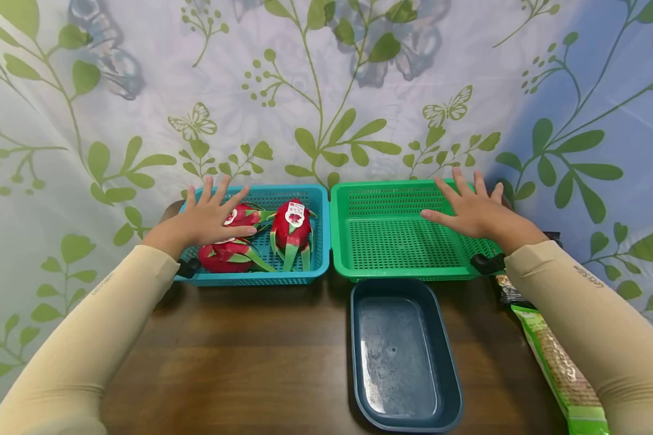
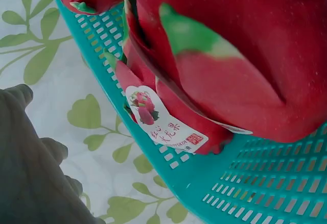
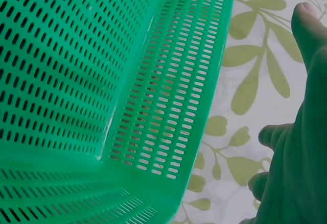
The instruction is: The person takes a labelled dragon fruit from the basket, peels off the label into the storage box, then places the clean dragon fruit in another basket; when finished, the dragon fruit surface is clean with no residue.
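My left hand [image 1: 204, 219], fingers spread, hovers above the left part of a blue plastic basket [image 1: 320, 241]. Inside that basket lie three red dragon fruits with green-tipped scales; one dragon fruit [image 1: 292, 225] with a white label sits at the right, and the others are partly covered by the hand. In the left wrist view a labelled dragon fruit [image 2: 168, 124] lies against the basket wall, apart from the fingers. Over the right end of a green basket [image 1: 392, 241] my right hand [image 1: 476, 211] is spread, holding nothing. The green basket's visible inside has nothing in it.
A dark blue-grey tub [image 1: 397, 356] stands in front of the green basket on the brown wooden table [image 1: 239, 362]. At the right, beneath my forearm, lies a green-edged packet [image 1: 560, 362] beside a dark packet [image 1: 510, 291]. A floral curtain [image 1: 305, 90] hangs behind the baskets.
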The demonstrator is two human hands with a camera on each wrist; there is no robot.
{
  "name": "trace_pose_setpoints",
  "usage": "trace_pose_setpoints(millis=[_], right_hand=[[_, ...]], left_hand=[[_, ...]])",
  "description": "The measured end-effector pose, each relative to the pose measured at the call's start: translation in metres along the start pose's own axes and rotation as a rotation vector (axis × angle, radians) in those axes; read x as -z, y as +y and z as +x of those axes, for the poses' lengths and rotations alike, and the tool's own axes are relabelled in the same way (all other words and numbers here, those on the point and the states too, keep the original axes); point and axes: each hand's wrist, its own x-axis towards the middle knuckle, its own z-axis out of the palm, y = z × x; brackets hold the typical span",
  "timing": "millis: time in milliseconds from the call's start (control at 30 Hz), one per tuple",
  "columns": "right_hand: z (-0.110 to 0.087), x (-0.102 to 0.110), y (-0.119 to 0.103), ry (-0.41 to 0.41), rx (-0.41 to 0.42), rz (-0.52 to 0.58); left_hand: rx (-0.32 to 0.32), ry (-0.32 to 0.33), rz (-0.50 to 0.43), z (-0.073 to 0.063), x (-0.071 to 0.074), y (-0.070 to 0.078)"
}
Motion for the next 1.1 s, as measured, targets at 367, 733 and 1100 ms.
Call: trace_pose_setpoints(millis=[367,733,1100], right_hand=[[-0.009,-0.012,-0.023,0.047,0.083,0.119],[-0.010,-0.033,-0.048,0.087,0.159,0.227],[0.009,-0.041,-0.077,0.080,0.218,0.268]], left_hand=[[-0.087,0.351,-0.259,-0.025,-0.021,0.006],[-0.023,0.902,-0.965,-0.082,-0.069,0.053],[0.224,1.741,-1.711,-0.093,-0.112,0.094]])
